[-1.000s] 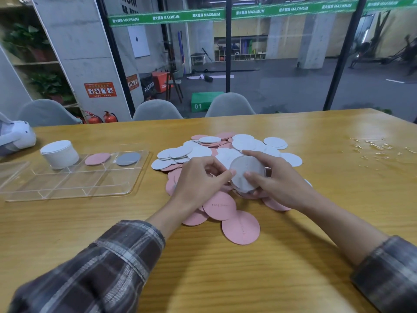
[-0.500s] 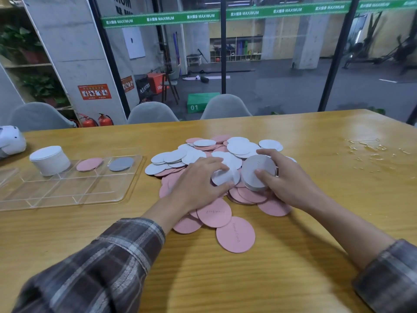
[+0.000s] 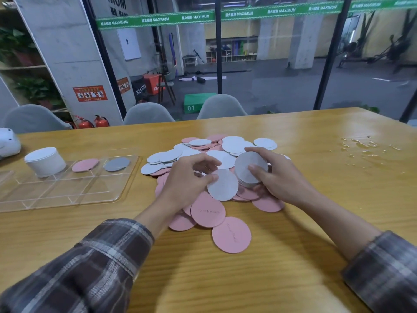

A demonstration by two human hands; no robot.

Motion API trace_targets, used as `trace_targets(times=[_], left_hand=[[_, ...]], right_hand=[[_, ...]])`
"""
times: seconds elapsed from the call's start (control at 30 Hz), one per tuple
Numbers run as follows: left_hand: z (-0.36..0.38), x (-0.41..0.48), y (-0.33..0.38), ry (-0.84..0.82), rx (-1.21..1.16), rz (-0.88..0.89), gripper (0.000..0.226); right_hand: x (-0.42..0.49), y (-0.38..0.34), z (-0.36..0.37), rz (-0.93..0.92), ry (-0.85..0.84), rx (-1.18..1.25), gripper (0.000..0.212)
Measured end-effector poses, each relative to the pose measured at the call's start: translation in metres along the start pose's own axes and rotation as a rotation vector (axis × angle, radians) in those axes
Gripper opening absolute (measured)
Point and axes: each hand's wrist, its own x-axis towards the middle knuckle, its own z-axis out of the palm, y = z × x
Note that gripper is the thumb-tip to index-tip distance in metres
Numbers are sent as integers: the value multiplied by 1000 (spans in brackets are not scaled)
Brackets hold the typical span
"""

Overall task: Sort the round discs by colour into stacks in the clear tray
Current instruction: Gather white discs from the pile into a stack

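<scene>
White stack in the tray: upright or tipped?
Upright: the white stack stands straight, flat top showing, in the clear tray's far-left compartment.

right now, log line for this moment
left hand: pinches single white disc | right hand: grips small white stack | clear tray: tall white stack, pink disc, grey disc | pile: pink, white discs

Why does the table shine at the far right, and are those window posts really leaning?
Head view: the glossy table shows glare at its far right; the wide-angle lens tilts the window posts and bows the green banner; the left hand's fingers look slightly motion-blurred, the pink discs sharp.
</scene>
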Motion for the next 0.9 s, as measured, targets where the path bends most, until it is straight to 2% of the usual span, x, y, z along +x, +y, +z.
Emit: trace_targets(times=[0.2, 0.37, 0.5, 0.6, 0.73, 0.83, 0.9], left_hand=[[5, 3, 9, 3, -235, -50, 25], [17, 7, 12, 90, -246, -8, 26], [21, 9, 13, 129, -235, 3, 25], [21, 9, 13, 128, -218, 1, 19], [17, 9, -1, 140, 38, 46, 5], [15, 7, -15, 54, 310, 33, 16], [14, 6, -18, 1, 391, -1, 26]], right_hand=[[-1, -8, 3, 14, -64, 117, 35], [-4, -13, 5, -19, -106, 139, 35], [-6, -13, 4, -63, -108, 9, 50], [-5, -13, 4, -52, -108, 49, 50], [-6, -13, 4, -42, -98, 53, 49], [-5, -14, 3, -23, -78, 40, 49], [-5, -14, 3, -15, -68, 28, 49]])
